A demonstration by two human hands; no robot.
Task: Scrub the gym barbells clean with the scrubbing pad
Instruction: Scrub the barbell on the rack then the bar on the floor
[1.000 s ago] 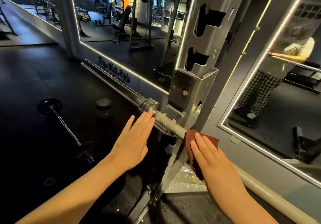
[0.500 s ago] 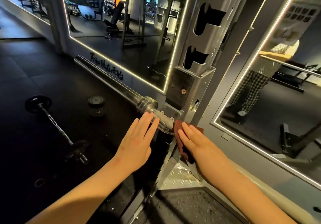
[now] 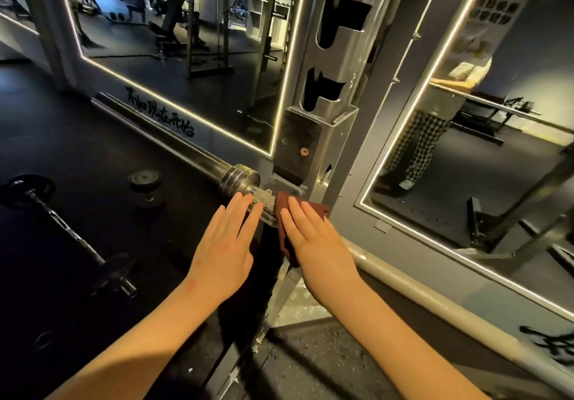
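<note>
Barbell (image 3: 239, 177): lies across the rack upright (image 3: 329, 89) at frame centre. Its sleeve runs to the upper left and its pale shaft to the lower right, so the rack carries its weight.
Scrubbing pad (image 3: 282, 199): dark red, draped over the shaft just right of the collar, with one flap hanging below the bar.
Right hand (image 3: 316, 244): flat on the pad, fingers straight and together, nothing curled round it. The palm likely supplies the pressure for rubbing.
Left hand (image 3: 226, 250): also spread flat, with fingertips (image 3: 248, 210) touching the bar beside the collar. This probably keeps the bar from rolling.
Step in hand: scrubbing the stretch next to the collar. The long shaft at lower right looks not yet done.
Floor, left of frame: a short loaded bar (image 3: 68, 229) lies well apart.
</note>
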